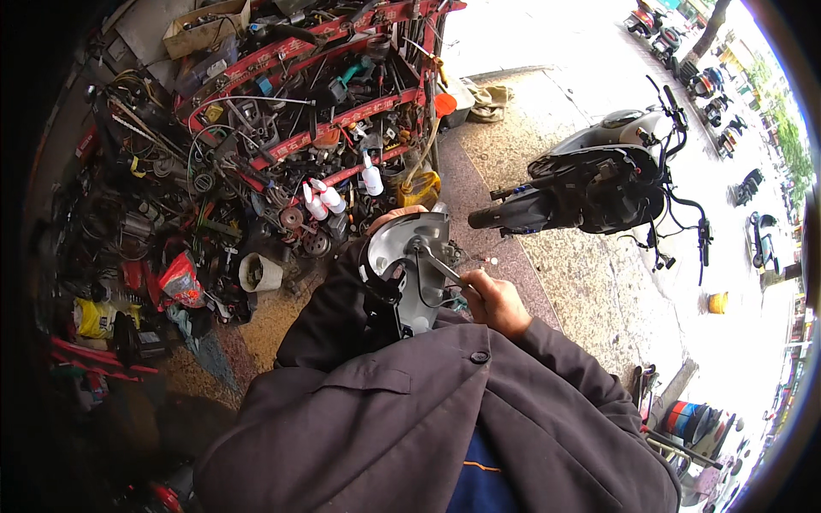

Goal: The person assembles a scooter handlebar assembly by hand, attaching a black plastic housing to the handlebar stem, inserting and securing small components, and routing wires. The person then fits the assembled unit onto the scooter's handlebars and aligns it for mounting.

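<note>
Close in front of my chest is a curved grey plastic scooter cover [400, 244], its hollow inner side facing up. My left hand [395, 217] grips its far edge; only part of that hand shows and the cover hides the rest. A slim metal hand tool [445, 271] is in my closed right hand [498, 303], and its end meets a small fitting on the inside of the cover. What kind of tool it is I cannot make out. A thin black cable [420, 278] runs along the cover by the tool.
A red metal rack [333, 115] heaped with tools and parts stands far left. White squeeze bottles [330, 198] and a pale bucket [260, 273] sit nearby. A partly stripped scooter [590, 184] stands at the right. Farther off, a yellow container [717, 303] is on the ground.
</note>
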Available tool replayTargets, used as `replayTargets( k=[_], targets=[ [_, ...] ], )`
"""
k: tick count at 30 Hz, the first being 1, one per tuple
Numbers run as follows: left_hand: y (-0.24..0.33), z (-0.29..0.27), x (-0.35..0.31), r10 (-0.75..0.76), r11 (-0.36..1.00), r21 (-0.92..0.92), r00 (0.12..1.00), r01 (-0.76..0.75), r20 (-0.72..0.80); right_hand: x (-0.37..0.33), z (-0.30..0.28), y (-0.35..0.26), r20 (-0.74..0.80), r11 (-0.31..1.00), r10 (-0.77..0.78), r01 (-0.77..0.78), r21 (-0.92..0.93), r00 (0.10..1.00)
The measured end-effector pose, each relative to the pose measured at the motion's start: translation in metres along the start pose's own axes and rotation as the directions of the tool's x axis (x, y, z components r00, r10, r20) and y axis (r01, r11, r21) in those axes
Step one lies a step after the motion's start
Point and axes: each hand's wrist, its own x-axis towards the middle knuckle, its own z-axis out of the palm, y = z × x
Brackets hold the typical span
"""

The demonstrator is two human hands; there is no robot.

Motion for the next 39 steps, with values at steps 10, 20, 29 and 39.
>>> replayTargets(
  k=[10, 20, 29, 39],
  targets=[
    [-0.018, 0.034, 0.009, 0.308, 0.240, 0.970, 0.944, 0.046, -0.121, 0.056, -0.086, -0.041, 0.233, 0.897, -0.259, 0.323, -0.302, 0.937],
    [-0.013, 0.035, 0.041, 0.132, 0.547, 0.813, 0.938, 0.201, -0.320, 0.092, -0.112, -0.055, 0.386, 0.848, -0.136, 0.309, -0.431, 0.913],
    [-0.016, 0.000, 0.034, -0.173, 0.972, 0.079, 0.900, 0.221, -0.400, 0.075, -0.110, -0.020, 0.250, 0.872, -0.201, 0.290, -0.394, 0.947],
    [-0.010, 0.000, 0.050, -0.086, 0.689, 0.658, 0.936, 0.303, -0.342, -0.008, -0.014, 0.038, -0.196, 0.982, -0.114, 0.140, 0.124, 0.974]
  ],
)
